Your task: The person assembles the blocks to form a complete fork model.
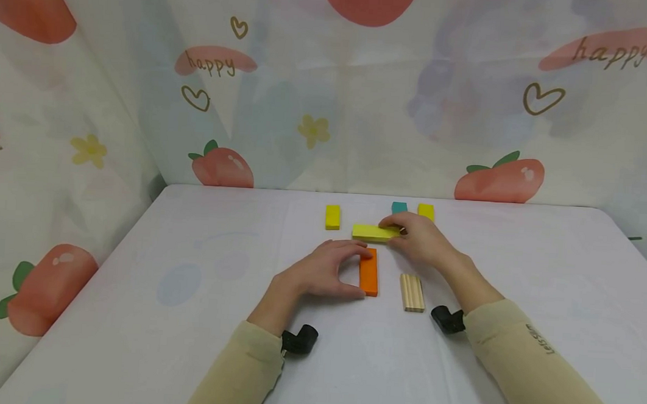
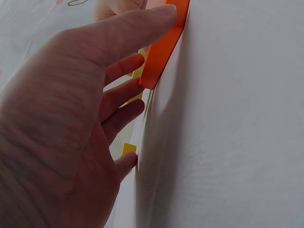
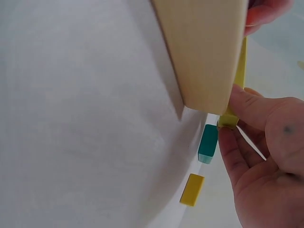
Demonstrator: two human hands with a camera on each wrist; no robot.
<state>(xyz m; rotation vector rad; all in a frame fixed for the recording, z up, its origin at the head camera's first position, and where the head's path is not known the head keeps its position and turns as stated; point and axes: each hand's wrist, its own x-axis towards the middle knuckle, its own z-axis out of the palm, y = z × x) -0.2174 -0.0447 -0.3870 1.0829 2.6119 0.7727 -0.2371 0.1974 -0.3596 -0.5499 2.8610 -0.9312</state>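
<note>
My left hand [image 1: 325, 269] holds an orange block [image 1: 371, 274] lengthwise, thumb at its near end and fingers at its far end. In the left wrist view the thumb lies against the orange block [image 2: 161, 54]. My right hand [image 1: 423, 241] pinches the right end of a yellow-green block [image 1: 371, 232], which lies crosswise just beyond the orange one. In the right wrist view, thumb and fingers meet on the end of this yellow-green block [image 3: 229, 118]. A pale wooden block [image 1: 412, 293] with lengthwise lines lies nearer, right of the orange block.
At the back are a yellow block [image 1: 332, 217], a teal block [image 1: 399, 207] partly hidden by my right hand, and another yellow block [image 1: 426, 211]. A white cloth covers the table [image 1: 157, 346]. A printed curtain [image 1: 362, 94] stands behind it.
</note>
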